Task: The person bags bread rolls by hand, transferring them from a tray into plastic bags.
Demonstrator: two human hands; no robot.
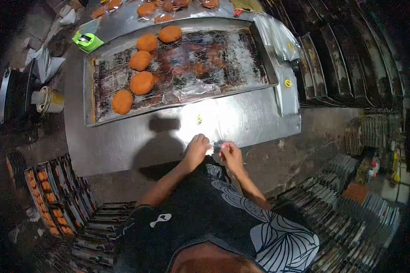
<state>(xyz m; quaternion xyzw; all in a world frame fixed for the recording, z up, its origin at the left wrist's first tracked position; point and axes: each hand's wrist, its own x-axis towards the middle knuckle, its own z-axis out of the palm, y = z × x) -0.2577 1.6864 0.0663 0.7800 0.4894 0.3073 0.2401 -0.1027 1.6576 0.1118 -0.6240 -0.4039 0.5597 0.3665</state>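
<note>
At the front edge of the steel table [255, 123], my left hand [197, 149] and my right hand [231, 154] are close together with fingers pinched. A small pale, shiny bit shows between them, too small to name. Just beyond my left hand a small yellow item [199, 119] lies on the metal in a bright patch of light. Farther back is a worn metal tray [90, 91]. Several round brown buns, one of them a front bun [122, 102], line its left side. Clear plastic covers more buns in the tray's middle.
A green tape dispenser [88, 42] stands at the tray's back left corner. Clear plastic bags [288, 98] with yellow bands lie on the right. More bagged buns [146, 9] are at the back. Stacked trays [323, 195] and dark racks [346, 59] surround the table.
</note>
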